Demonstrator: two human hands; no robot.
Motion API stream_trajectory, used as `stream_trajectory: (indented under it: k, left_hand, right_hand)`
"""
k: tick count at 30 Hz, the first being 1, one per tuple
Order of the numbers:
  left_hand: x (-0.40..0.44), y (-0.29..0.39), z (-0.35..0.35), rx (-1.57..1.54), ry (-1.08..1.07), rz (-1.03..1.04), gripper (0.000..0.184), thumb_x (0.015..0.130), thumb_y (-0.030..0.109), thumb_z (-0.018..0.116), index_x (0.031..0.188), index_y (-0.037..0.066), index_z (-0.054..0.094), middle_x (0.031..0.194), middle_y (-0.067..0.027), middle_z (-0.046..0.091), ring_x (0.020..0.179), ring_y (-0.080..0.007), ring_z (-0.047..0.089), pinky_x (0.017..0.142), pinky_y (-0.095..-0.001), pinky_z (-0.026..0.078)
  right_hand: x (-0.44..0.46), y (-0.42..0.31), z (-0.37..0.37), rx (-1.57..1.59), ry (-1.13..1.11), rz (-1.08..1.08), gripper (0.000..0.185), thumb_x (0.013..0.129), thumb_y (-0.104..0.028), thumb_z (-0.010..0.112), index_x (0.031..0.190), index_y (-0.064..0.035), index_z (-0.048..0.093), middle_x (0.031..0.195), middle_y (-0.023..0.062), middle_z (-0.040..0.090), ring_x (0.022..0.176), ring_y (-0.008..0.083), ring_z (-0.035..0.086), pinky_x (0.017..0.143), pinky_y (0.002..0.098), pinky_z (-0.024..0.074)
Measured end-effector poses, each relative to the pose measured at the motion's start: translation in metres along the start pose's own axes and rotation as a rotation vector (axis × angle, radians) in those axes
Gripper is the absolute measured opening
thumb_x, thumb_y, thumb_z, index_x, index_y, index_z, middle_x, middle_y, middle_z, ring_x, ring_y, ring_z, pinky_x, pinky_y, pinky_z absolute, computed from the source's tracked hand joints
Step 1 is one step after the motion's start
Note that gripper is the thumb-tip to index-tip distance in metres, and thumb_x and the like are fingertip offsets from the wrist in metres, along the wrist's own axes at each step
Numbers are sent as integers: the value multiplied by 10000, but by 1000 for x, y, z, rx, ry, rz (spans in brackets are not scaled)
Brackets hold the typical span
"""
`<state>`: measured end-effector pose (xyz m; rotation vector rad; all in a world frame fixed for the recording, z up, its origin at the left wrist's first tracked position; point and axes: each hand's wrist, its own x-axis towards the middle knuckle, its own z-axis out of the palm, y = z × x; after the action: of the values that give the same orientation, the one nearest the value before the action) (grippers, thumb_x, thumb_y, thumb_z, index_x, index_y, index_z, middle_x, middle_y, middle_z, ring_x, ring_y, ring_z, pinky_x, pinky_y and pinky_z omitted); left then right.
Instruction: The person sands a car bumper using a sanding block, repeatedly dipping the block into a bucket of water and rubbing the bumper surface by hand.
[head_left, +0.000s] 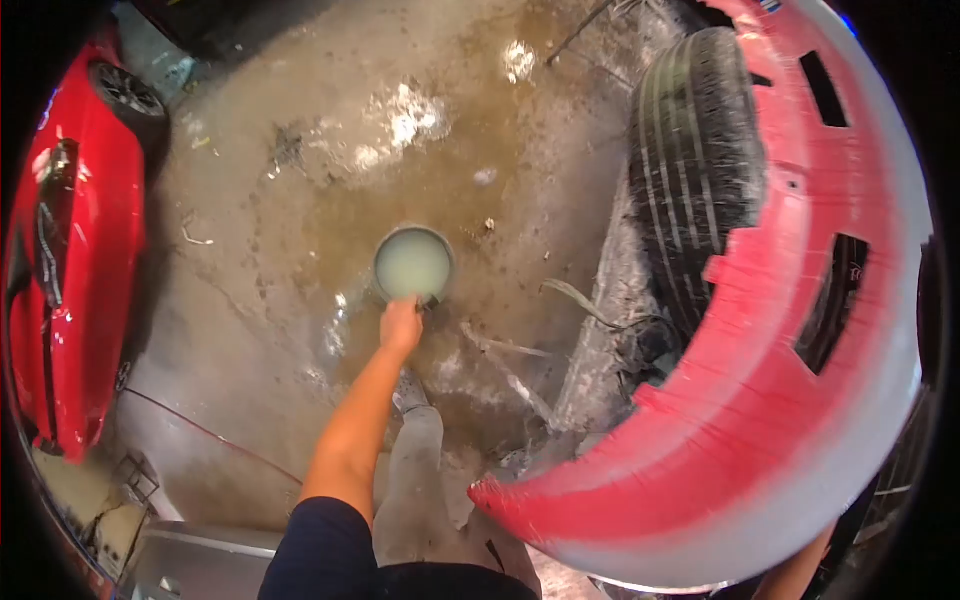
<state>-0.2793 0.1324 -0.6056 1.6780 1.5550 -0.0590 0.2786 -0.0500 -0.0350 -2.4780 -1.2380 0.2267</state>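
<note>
A round bucket (pixel 451 262) of cloudy, pale green water stands on the wet floor. My left hand (pixel 402 325) is at its near rim, fingers closed. A small dark piece shows beside the fingers; whether it is held or belongs to the bucket is unclear. A large curved car bumper (pixel 690 430), red with greyish sanded-looking areas and dark slots, fills the right side. Part of a bare forearm, seemingly my right arm, shows at the bumper's lower edge. My right hand itself is hidden, so its grip cannot be seen.
A tyre (pixel 690 160) stands behind the bumper, beside a rough concrete ledge (pixel 590 370). A red car (pixel 85 260) is at the left. A thin hose or cable (pixel 215 436) crosses the floor (pixel 250 230). A silver panel (pixel 200 565) lies at the lower left.
</note>
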Motion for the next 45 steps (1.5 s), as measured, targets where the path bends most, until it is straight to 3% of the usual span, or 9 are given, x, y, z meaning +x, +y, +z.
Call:
stream_trajectory:
  k: [2, 12, 17, 20, 23, 27, 32, 39, 45]
  left_hand:
    - [48, -21, 38, 243, 193, 293, 250, 965, 179, 618, 1198, 158, 705, 1289, -117, 695, 1267, -334, 610, 1020, -487, 468]
    - [169, -99, 155, 837, -151, 256, 343, 1036, 254, 500, 1256, 168, 750, 1435, -82, 660, 1431, -275, 520, 1222, -554, 302]
    - [180, -85, 138, 758, -638, 51, 341, 1018, 230, 526, 1268, 148, 743, 1414, -136, 669, 1379, -290, 576, 1129, -432, 455]
    - [153, -119, 140, 563, 10, 496, 371, 989, 186, 583, 1336, 111, 691, 1430, -184, 645, 1347, -315, 603, 1091, -452, 500]
    - [95, -86, 81, 146, 295, 418, 409, 980, 151, 628, 1383, 78, 638, 1441, -214, 623, 1327, -355, 612, 1130, -461, 475]
    - [2, -50, -6, -580, 226, -123, 494, 1003, 256, 693, 1423, 16, 590, 1390, -237, 642, 1300, -391, 612, 1081, -415, 478]
    - [-114, -14, -96, -816, 426, -90, 467, 1020, 225, 718, 1360, -52, 555, 1189, -97, 680, 1106, -174, 636, 1005, -350, 505]
    - [-353, 189, -234, -1246, 445, 348, 391, 1056, 181, 652, 1381, -26, 585, 1294, -92, 686, 1189, -168, 630, 1052, -338, 481]
    - [-528, 382, -190, -991, 69, 657, 361, 1082, 161, 589, 1388, -31, 595, 1320, -111, 687, 1187, -202, 657, 1074, -357, 491]
  right_hand:
    - [-1, 5, 4, -54, -9, 45, 466, 1102, -205, 479, 1515, 10, 497, 1576, 155, 494, 1482, 269, 435, 1252, 392, 296]
    - [5, 11, 28, -230, -40, 164, 475, 1096, -202, 501, 1522, 9, 490, 1587, 152, 484, 1484, 266, 433, 1249, 393, 301]
    - [14, 11, 38, -241, -74, 177, 481, 1093, -201, 512, 1525, 8, 486, 1592, 151, 479, 1484, 265, 432, 1247, 394, 303]
    - [14, 9, 33, -216, -68, 146, 484, 1091, -200, 519, 1527, 8, 484, 1595, 150, 476, 1484, 265, 432, 1246, 394, 305]
    - [14, 3, 22, -168, -59, 96, 488, 1089, -199, 526, 1529, 7, 482, 1598, 149, 473, 1485, 264, 431, 1245, 394, 306]
    - [13, -10, 11, -74, -48, -3, 493, 1087, -198, 534, 1532, 6, 479, 1603, 148, 469, 1485, 263, 430, 1244, 395, 308]
    - [-1, -40, -10, 102, 2, -170, 499, 1084, -196, 545, 1535, 6, 475, 1608, 147, 464, 1486, 262, 429, 1242, 395, 311]
    - [-93, -73, -34, 659, 253, -392, 512, 1022, -132, 641, 1511, -40, 520, 1561, 122, 513, 1441, 256, 477, 1208, 400, 364]
    - [-278, -58, -17, 1135, -35, -437, 599, 939, -79, 714, 1493, -24, 492, 1468, 140, 551, 1346, 248, 557, 1133, 405, 458]
